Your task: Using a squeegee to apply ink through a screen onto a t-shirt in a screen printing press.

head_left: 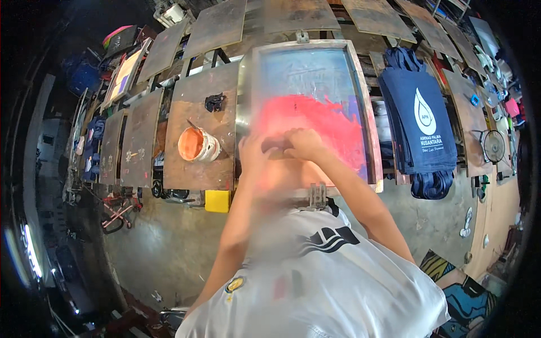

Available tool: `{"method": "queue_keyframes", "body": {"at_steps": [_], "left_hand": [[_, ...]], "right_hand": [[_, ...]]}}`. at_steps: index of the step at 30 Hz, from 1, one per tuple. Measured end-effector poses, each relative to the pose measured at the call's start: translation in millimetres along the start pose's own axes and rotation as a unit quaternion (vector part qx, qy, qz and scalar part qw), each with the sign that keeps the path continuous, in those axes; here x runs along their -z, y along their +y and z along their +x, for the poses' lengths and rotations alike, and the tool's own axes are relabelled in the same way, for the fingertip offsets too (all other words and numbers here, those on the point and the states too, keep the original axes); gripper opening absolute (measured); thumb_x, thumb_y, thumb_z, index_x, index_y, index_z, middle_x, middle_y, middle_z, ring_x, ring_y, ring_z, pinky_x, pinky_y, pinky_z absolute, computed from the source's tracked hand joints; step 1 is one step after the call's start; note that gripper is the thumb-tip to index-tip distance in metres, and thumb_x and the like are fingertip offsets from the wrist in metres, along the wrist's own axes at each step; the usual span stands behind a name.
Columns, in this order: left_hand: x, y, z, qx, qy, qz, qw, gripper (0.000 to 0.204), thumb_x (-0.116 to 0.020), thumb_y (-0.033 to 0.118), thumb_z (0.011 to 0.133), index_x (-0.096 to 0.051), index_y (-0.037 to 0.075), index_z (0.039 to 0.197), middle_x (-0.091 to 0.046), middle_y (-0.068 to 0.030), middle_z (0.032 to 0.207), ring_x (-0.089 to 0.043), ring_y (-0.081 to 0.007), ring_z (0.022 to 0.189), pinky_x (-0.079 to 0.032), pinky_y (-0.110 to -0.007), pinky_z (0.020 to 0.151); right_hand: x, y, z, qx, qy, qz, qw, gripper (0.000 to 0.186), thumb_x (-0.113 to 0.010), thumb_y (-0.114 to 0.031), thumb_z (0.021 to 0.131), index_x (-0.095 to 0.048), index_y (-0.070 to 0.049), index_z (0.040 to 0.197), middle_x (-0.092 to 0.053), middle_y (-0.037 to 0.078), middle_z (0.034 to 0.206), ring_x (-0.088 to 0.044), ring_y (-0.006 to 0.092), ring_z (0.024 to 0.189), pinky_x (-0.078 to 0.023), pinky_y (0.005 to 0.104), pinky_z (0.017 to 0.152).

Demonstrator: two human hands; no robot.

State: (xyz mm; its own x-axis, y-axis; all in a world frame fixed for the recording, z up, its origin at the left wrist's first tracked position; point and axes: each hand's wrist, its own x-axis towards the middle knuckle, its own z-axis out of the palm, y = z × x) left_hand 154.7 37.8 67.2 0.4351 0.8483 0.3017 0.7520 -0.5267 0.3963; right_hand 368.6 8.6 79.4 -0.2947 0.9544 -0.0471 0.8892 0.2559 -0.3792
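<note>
My left hand and my right hand are closed on a dark squeegee over a framed printing screen at the centre. Red-pink ink covers much of the mesh's lower half, paler orange near my body. A metal clamp is at the frame's near edge. A hazy smear down the middle of the picture blurs my left hand and part of the squeegee. Left of the screen, a white bucket of orange ink with a stick in it stands on a brown board, near a small dark crumpled item.
Navy tote bags with a white print lie stacked right of the screen. More boards line both sides and the back. A yellow block sits at the near edge. A round fan-like wire object is far right.
</note>
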Motion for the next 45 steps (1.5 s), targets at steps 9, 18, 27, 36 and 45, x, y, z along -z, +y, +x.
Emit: {"method": "queue_keyframes", "body": {"at_steps": [9, 18, 27, 36, 45], "left_hand": [[-5.7, -7.7, 20.7, 0.008, -0.041, -0.001, 0.999, 0.047, -0.084, 0.031, 0.074, -0.069, 0.011, 0.114, -0.069, -0.0119, 0.113, -0.063, -0.0328, 0.11, -0.044, -0.05, 0.1], [2.8, -10.9, 6.9, -0.014, -0.037, -0.043, 0.998, 0.049, -0.085, 0.034, 0.072, -0.069, 0.008, 0.111, -0.069, -0.0152, 0.108, -0.063, -0.0363, 0.107, -0.048, -0.049, 0.093], [14.2, -1.6, 23.1, 0.04, -0.066, -0.016, 0.997, 0.049, -0.086, 0.035, 0.071, -0.069, 0.007, 0.108, -0.07, -0.0158, 0.102, -0.066, -0.0371, 0.097, -0.051, -0.047, 0.086], [16.3, -1.6, -23.0, 0.049, -0.021, -0.072, 0.996, 0.043, -0.083, 0.031, 0.077, -0.062, 0.007, 0.107, -0.068, -0.0151, 0.099, -0.066, -0.0369, 0.094, -0.052, -0.046, 0.079], [17.0, -4.2, -26.4, 0.061, -0.002, -0.065, 0.996, 0.04, -0.081, 0.031, 0.08, -0.062, 0.006, 0.104, -0.066, -0.0138, 0.096, -0.065, -0.038, 0.092, -0.052, -0.046, 0.076]], "right_hand": [[4.2, 12.6, 15.0, 0.012, -0.015, -0.005, 1.0, 0.049, -0.074, -0.047, 0.078, -0.065, -0.009, 0.107, -0.071, 0.013, 0.104, -0.069, 0.034, 0.098, -0.055, 0.0484, 0.084], [-2.4, 1.7, 2.3, 0.008, -0.005, 0.005, 1.0, 0.045, -0.074, -0.043, 0.076, -0.065, -0.01, 0.105, -0.071, 0.014, 0.103, -0.069, 0.0333, 0.1, -0.055, 0.0486, 0.083], [2.3, 15.2, 23.5, 0.003, 0.0, -0.04, 0.999, 0.038, -0.076, -0.04, 0.075, -0.066, -0.012, 0.098, -0.072, 0.011, 0.097, -0.069, 0.0315, 0.094, -0.055, 0.0487, 0.078], [3.8, -6.3, 16.3, 0.063, -0.005, -0.062, 0.996, 0.031, -0.079, -0.036, 0.072, -0.067, -0.014, 0.091, -0.071, 0.007, 0.088, -0.067, 0.0293, 0.091, -0.054, 0.0471, 0.077], [0.9, 1.9, 36.3, 0.119, -0.015, -0.039, 0.992, 0.024, -0.08, -0.031, 0.071, -0.067, -0.014, 0.083, -0.069, 0.006, 0.086, -0.064, 0.0288, 0.094, -0.051, 0.0459, 0.079]]}}
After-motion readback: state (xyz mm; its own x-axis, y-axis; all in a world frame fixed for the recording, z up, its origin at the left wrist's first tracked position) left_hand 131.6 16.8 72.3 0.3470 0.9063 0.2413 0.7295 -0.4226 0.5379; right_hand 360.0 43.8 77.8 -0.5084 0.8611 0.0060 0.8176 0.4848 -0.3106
